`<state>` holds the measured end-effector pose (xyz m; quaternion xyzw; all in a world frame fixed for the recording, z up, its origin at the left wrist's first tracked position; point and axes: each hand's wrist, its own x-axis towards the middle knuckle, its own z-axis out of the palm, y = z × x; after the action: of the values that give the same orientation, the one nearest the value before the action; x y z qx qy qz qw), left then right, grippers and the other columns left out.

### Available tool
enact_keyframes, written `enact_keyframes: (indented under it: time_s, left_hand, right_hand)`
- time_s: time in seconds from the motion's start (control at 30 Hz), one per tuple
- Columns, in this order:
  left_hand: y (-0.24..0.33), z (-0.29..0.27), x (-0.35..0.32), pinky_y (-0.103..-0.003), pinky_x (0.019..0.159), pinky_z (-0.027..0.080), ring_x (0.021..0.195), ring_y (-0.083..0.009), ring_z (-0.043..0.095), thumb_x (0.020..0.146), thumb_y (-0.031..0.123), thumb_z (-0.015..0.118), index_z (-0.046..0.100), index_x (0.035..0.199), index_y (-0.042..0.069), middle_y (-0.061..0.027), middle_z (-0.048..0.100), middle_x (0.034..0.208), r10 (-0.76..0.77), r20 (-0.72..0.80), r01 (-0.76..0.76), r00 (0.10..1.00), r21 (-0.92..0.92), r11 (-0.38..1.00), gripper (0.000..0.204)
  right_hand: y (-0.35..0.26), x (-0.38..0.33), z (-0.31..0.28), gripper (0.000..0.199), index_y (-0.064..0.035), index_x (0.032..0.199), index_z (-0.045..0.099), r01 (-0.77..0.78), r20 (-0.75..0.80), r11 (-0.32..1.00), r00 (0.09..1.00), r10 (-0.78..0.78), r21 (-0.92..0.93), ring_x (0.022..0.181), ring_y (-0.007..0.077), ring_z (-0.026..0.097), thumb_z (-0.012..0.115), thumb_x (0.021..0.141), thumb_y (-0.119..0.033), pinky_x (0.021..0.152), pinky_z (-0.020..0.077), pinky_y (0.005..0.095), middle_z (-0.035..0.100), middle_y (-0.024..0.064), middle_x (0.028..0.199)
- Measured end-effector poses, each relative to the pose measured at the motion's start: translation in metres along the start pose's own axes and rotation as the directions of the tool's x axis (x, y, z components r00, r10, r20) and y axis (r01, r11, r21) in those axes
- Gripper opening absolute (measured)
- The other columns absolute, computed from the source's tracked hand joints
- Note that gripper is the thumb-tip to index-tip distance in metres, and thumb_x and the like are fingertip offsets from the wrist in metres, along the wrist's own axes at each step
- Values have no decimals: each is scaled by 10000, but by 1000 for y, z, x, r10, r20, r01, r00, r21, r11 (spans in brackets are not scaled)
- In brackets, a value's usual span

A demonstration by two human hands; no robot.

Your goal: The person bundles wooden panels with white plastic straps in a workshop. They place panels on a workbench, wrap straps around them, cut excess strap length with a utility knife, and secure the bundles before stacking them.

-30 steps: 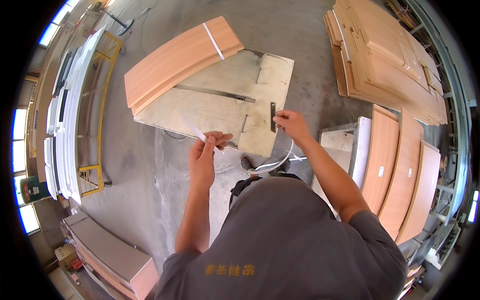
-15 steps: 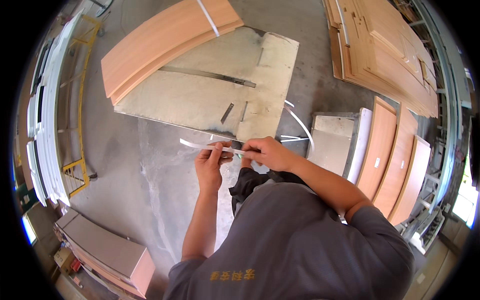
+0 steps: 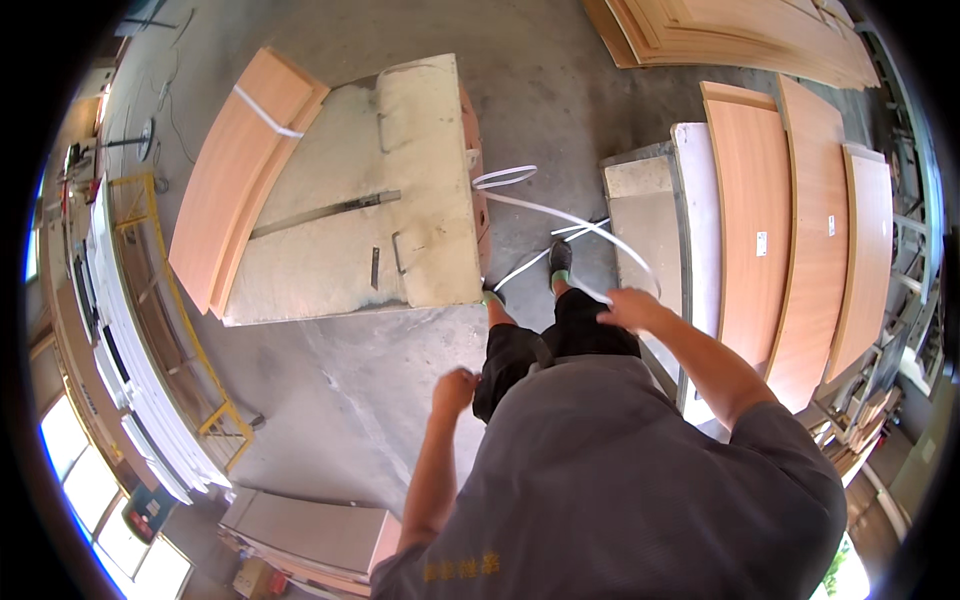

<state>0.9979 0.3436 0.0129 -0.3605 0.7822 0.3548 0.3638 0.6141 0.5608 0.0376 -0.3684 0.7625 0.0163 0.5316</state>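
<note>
A long white strap [image 3: 570, 217], flat and curling, runs in loops from beside the pale work surface toward my right hand [image 3: 632, 310]. The fingers of that hand are closed at the strap's near end, in front of my right thigh. My left hand [image 3: 455, 390] hangs beside my left thigh with its fingers curled in. No strap shows from it, though its palm is turned out of sight. Left of the strap stands the pale, worn work surface [image 3: 340, 255], with wood-coloured panels [image 3: 235, 180] stacked on its far left side, a white band across them.
To my right, wood-coloured panels [image 3: 750, 230] stand beside a pale block [image 3: 645, 235]. More panels [image 3: 740, 40] lie stacked at the far right. A yellow frame [image 3: 185, 300] with white lengths is on the left. A covered stack [image 3: 300, 530] sits at lower left.
My hands have come apart; earlier both held the white strap in front of me. The right hand has moved right, the left down. My view has turned to the right.
</note>
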Motion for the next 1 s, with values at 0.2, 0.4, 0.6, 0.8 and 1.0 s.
enact_keyframes:
  time_s: [0.2, 0.4, 0.6, 0.8, 1.0]
  left_hand:
    - [33, 59, -55, -408, 766, 527, 841, -310, 674, 909, 259, 591, 717, 994, 45, -180, 708, 899, -18, 272, 119, 962, -360, 925, 262]
    - [66, -33, -92, -324, 725, 505, 767, -159, 626, 925, 98, 568, 714, 1014, 78, -85, 692, 833, 210, 598, 324, 774, -659, 679, 172]
    - [41, -99, 42, -312, 801, 489, 873, -198, 616, 940, 16, 548, 649, 1065, 43, -85, 682, 1036, 11, -703, -298, 711, -287, 911, 163]
    - [13, -120, 165, -396, 1041, 388, 1240, -296, 510, 942, 61, 535, 530, 1278, 8, -136, 566, 1323, 138, -947, -438, 289, -3, 899, 340]
    - [98, -124, 173, -486, 1084, 352, 1338, -384, 425, 843, 59, 640, 492, 1316, 11, -162, 524, 1377, 574, -773, -363, 270, 470, 804, 499]
  right_hand:
    - [72, -25, 49, 250, -56, 813, 590, 54, 135, 945, 985, -102, 323, 817, 343, 631, 693, 820, -283, 707, 492, 439, 648, 139, 810]
    - [66, -99, -43, 311, -60, 817, 541, -242, 551, 710, 798, -242, 661, 705, 211, 549, 733, 842, -303, 642, 449, 365, 551, 80, 700]
    - [52, 17, -79, 267, -33, 940, 570, 198, -413, 832, 910, 41, 518, 655, 214, 523, 530, 1010, -287, 631, 436, 367, 552, 112, 692]
    - [-9, 164, -127, 397, -5, 1399, 457, 820, -817, -71, 553, -162, 569, 1202, 215, 547, 437, 1024, -134, 1045, 380, 301, 566, 113, 1252]
    - [64, 310, -92, 295, -37, 1199, 576, 858, -957, 504, -225, 183, -105, 1120, 169, 554, 439, 945, 28, 963, 421, 300, 585, 95, 1184]
